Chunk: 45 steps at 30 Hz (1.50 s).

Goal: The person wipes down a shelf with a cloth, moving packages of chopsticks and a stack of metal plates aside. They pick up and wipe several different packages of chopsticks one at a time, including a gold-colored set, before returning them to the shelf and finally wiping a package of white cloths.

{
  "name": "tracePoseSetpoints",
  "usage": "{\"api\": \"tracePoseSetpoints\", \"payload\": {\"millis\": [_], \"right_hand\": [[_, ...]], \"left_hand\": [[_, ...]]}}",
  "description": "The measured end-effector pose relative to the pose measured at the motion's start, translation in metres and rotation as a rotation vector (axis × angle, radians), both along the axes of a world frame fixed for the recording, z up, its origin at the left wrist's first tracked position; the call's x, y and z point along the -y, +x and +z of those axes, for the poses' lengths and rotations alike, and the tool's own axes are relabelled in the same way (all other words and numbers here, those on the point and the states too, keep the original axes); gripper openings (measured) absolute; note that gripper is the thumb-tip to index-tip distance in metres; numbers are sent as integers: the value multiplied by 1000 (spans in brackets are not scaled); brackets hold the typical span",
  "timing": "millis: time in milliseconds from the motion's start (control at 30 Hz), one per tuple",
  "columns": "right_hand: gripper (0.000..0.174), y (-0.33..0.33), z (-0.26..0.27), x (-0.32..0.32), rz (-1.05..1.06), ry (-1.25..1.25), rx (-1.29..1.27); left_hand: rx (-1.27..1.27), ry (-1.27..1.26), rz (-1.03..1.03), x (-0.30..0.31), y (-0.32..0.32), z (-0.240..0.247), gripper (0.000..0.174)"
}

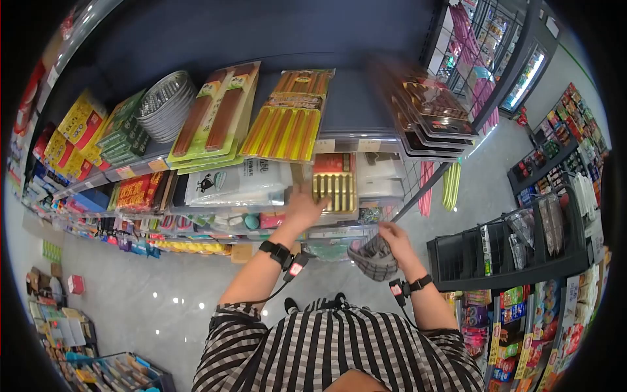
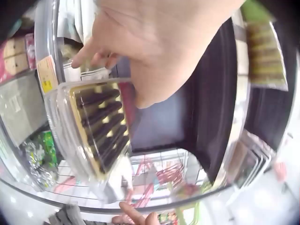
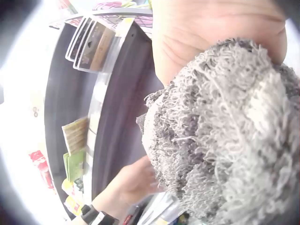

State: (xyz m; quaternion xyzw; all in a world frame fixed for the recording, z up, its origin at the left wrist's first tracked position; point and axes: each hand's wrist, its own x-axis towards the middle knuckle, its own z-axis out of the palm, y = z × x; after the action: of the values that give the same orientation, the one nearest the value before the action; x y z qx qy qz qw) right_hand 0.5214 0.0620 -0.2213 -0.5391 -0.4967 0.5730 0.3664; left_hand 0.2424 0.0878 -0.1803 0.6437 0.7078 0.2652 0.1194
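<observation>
My left hand (image 1: 305,205) reaches up to the middle shelf and grips the top edge of a clear plastic box (image 1: 334,188) holding dark sticks on a gold tray. In the left wrist view the fingers (image 2: 91,55) curl over the box (image 2: 98,131), which tilts outward. My right hand (image 1: 394,236) is lower, near my chest, holding a bunched grey checked cloth (image 1: 372,256). The right wrist view is filled by the looped grey cloth (image 3: 225,140) under the palm (image 3: 211,33), with the left hand (image 3: 133,180) seen beyond it.
The top shelf carries packs of chopsticks (image 1: 287,117), a stack of metal bowls (image 1: 163,104) and flat boxed sets (image 1: 428,114). White bagged goods (image 1: 235,183) lie left of the box. A black wire rack (image 1: 509,255) stands at my right. Grey floor (image 1: 150,300) lies below.
</observation>
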Motion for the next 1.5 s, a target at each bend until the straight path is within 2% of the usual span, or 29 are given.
{"api": "tracePoseSetpoints", "payload": {"millis": [67, 100, 167, 233, 267, 333, 367, 400, 433, 467, 533, 700, 800, 900, 1100, 1133, 1233, 1300, 1367, 1433, 1467, 1500], "right_hand": [[34, 14, -26, 18, -1, -133, -60], [35, 23, -41, 28, 3, -142, 21], [36, 38, -70, 41, 13, -145, 115], [32, 48, -79, 52, -19, -154, 139], [31, 52, -84, 56, -51, -168, 132], [30, 57, -86, 60, -18, -145, 184], [29, 58, -84, 61, 2, -124, 248], [28, 58, -84, 61, 37, -80, 299], [28, 54, -79, 60, 34, -64, 290], [28, 50, -73, 61, 49, -54, 275], [27, 42, -69, 60, 68, -24, 242], [27, 37, -87, 69, 46, 52, 228], [27, 43, -94, 79, 31, 27, 254], [26, 49, -94, 86, 42, -13, 279], [31, 53, -84, 88, 5, -18, 344], [31, 54, -75, 85, -21, -22, 344], [29, 54, -33, 65, -189, -54, 2], [28, 54, 2, 49, -271, -23, -167], [27, 43, 46, 37, -268, 51, -292], [26, 22, 83, 33, -235, 102, -336], [23, 10, 96, 32, -146, 140, -378], [20, -4, 104, 32, -52, 178, -420]], "left_hand": [[86, 7, -26, 19, -3, -5, 59], [175, 33, -57, 29, -5, -4, 58], [144, 147, -57, 47, -13, 16, 55], [-5, 534, -194, 67, -21, 59, 51], [-21, 539, -185, 74, -23, 85, 51], [-314, 993, -196, 81, -25, 138, 54], [-321, 1000, -196, 80, -26, 160, 54], [-453, 898, -158, 75, -27, 183, 54], [-585, 795, -118, 67, -29, 199, 55], [-596, 810, -117, 55, -34, 206, 55], [-788, 656, -242, 35, -44, 209, 57], [-835, 604, -258, 24, -30, 198, 57], [-862, 568, -118, 26, -20, 200, 54], [-855, 531, -60, 19, -35, 197, 52], [-855, 537, -119, 20, -49, 186, 52], [-847, 548, -115, 24, -47, 190, 53], [-803, 626, -187, 47, -18, 213, 58], [-381, 779, -484, 63, -8, 203, 58], [-32, 484, -664, 81, 6, 166, 63], [84, 157, -656, 89, 30, 145, 79], [89, 161, -652, 93, 40, 129, 79], [295, 50, -693, 95, 47, 110, 85]]}}
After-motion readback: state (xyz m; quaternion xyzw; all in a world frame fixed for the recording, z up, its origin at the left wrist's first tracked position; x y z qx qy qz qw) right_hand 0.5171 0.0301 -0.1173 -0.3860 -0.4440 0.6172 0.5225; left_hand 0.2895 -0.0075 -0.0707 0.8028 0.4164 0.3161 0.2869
